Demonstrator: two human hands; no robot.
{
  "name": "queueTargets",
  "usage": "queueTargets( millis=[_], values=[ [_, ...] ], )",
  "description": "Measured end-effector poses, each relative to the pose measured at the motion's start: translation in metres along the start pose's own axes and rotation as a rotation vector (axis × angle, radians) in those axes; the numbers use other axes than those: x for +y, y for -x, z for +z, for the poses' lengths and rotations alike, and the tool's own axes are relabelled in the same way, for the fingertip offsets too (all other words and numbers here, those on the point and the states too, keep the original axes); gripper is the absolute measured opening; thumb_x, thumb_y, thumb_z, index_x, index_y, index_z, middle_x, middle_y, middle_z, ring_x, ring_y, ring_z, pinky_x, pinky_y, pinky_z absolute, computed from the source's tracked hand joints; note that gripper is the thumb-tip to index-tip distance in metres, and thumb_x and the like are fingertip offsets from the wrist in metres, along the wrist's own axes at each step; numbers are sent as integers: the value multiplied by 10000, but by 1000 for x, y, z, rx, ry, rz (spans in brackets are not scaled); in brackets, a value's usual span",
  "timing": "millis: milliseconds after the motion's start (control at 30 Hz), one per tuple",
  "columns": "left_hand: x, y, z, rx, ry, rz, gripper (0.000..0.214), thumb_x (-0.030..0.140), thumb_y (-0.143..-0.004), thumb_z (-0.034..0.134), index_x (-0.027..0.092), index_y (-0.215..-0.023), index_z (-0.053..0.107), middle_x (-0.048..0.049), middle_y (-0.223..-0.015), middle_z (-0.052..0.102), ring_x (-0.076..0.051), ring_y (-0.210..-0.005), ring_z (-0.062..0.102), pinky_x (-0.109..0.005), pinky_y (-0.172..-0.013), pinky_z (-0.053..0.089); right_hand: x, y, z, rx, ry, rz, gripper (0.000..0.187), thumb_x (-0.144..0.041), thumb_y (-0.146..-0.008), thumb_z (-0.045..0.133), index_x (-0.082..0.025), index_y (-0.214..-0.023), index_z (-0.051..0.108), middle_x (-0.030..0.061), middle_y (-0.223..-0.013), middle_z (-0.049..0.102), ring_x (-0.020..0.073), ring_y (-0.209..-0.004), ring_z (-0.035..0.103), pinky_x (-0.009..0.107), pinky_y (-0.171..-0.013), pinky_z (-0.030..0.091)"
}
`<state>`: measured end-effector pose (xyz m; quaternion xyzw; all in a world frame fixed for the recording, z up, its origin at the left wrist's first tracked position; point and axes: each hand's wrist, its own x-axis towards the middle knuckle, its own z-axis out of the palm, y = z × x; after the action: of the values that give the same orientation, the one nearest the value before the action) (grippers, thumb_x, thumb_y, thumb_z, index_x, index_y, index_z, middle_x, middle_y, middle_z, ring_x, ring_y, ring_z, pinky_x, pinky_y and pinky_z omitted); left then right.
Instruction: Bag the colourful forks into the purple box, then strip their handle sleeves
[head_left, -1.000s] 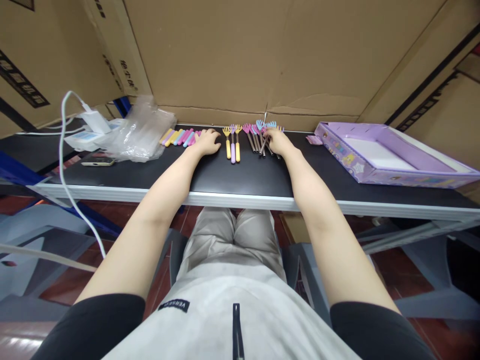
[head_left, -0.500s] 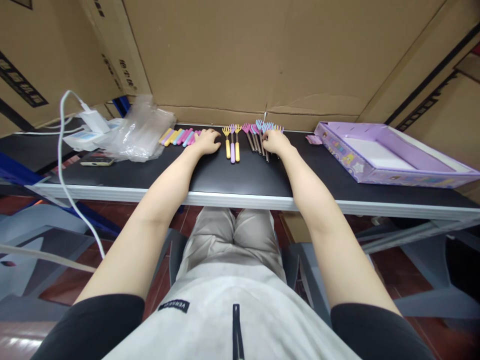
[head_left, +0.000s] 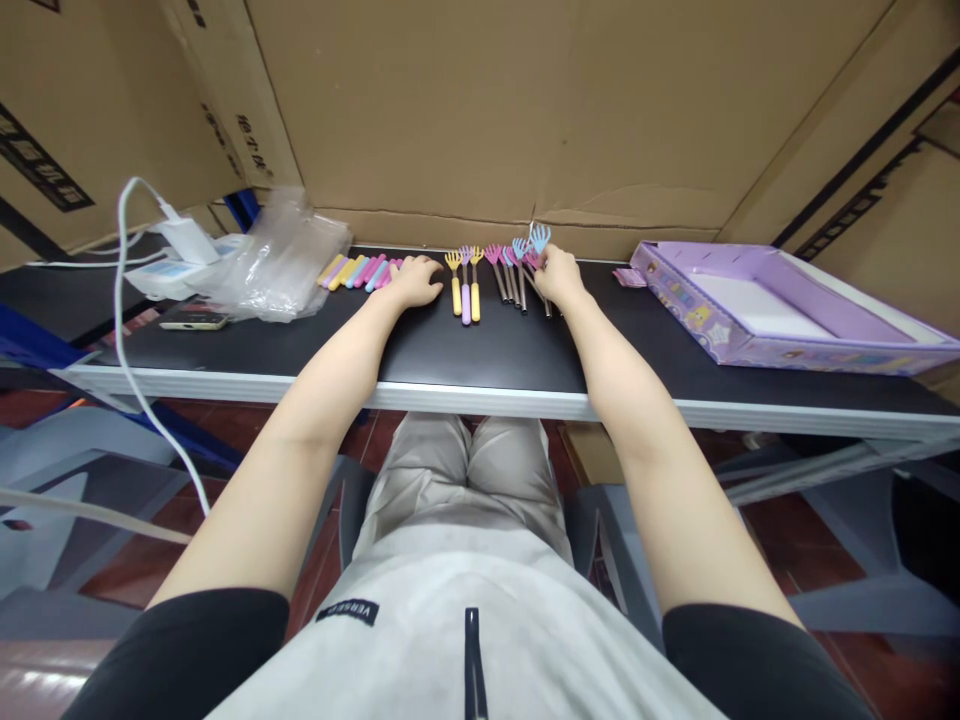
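Observation:
My left hand (head_left: 414, 283) rests on the black tabletop with its fingers apart, at the right end of a row of coloured handles (head_left: 352, 272) in yellow, pink, purple and blue. It partly covers the last ones. Between my hands lie three back scratchers (head_left: 466, 290) with claw heads, two yellow and one purple, handles fitted. My right hand (head_left: 559, 277) pinches a blue back scratcher head (head_left: 540, 237) near the claw, raised a little. Beside it, several pink and blue claw heads (head_left: 507, 268) on bare metal rods lie side by side; some are partly hidden by the hand.
A purple box tray (head_left: 731, 340) stands on the right, with a small pink packet (head_left: 628, 278) at its left corner. On the left are clear plastic bags (head_left: 277, 265), a phone (head_left: 193, 320) and a white charger with cable (head_left: 189, 242). Cardboard (head_left: 480, 120) walls the back.
My right hand has shifted slightly right and lifted a blue claw head upward from the group. Several heads beside it are less covered now. My left hand has stayed in place.

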<state>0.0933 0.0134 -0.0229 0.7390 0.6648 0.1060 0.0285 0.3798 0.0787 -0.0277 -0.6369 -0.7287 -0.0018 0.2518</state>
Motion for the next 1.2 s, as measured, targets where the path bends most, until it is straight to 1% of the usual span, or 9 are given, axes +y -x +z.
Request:
queueTargets(
  millis=[133,233,333,467,600,700,933,1067,1200],
  values=[
    [3,3,-3,-11,-4,1,673,361,-1103,477,207,-1746,606,-175,-1875,499,-390,-1781,392,-644,-1476,305,7,-12,9,65,-105,50,346,-78,-1062,544,-155,-1290,793,191,-1407,824,356,-1406,748,493,-1274,553],
    [4,4,-4,-7,1,4,668,358,-1102,481,199,-1737,618,-187,-1872,498,-410,-1772,400,-680,-1463,316,7,-14,10,33,-142,51,387,-138,-1104,577,-112,-1437,772,204,-1520,792,330,-1496,721,460,-1312,532],
    [4,4,-3,0,17,10,666,349,-1098,488,193,-1731,623,-196,-1867,501,-418,-1769,399,-689,-1459,314,5,-10,7,-8,-100,9,513,-170,-1122,547,-25,-1589,702,264,-1630,721,335,-1566,679,465,-1352,498],
    [4,3,-3,14,32,16,641,350,-1097,490,246,-1710,649,-167,-1860,518,-398,-1764,408,-663,-1453,322,-1,-1,-1,-26,-30,-100,536,-151,-1087,514,-66,-1560,750,250,-1680,689,358,-1596,645,507,-1384,466],
    [8,6,-5,17,56,100,613,361,-1116,467,262,-1672,705,-156,-1832,564,-402,-1744,430,-688,-1438,316,-9,8,-6,-153,3,-165,494,-172,-1096,521,-122,-1481,826,193,-1624,751,344,-1562,682,482,-1359,500],
    [13,8,-7,0,61,164,579,378,-1122,477,261,-1604,775,-157,-1748,656,-399,-1681,511,-656,-1403,364,-13,12,-3,-266,12,-200,541,-204,-1116,511,-101,-1576,776,174,-1708,695,311,-1625,636,435,-1399,449],
    [25,6,-3,6,8,164,499,379,-1105,542,192,-1458,841,-200,-1509,807,-419,-1485,698,-611,-1307,442,-13,11,12,-267,-4,-144,598,-386,-1232,433,-158,-1760,597,170,-1898,460,323,-1814,369,614,-1495,224],
    [35,5,3,37,-16,113,424,288,-1070,543,189,-1354,841,-195,-1479,829,-419,-1461,735,-592,-1310,432,-15,12,11,-289,15,-127,626,-403,-1242,412,-174,-1810,541,158,-1928,400,326,-1831,330,632,-1497,201],
    [39,4,3,30,13,53,363,224,-975,626,214,-1280,822,-164,-1402,866,-415,-1418,761,-577,-1306,433,-19,16,4,-280,20,-125,641,-329,-1237,367,-109,-1821,513,191,-1914,395,334,-1823,348,655,-1487,232]
  ],
)
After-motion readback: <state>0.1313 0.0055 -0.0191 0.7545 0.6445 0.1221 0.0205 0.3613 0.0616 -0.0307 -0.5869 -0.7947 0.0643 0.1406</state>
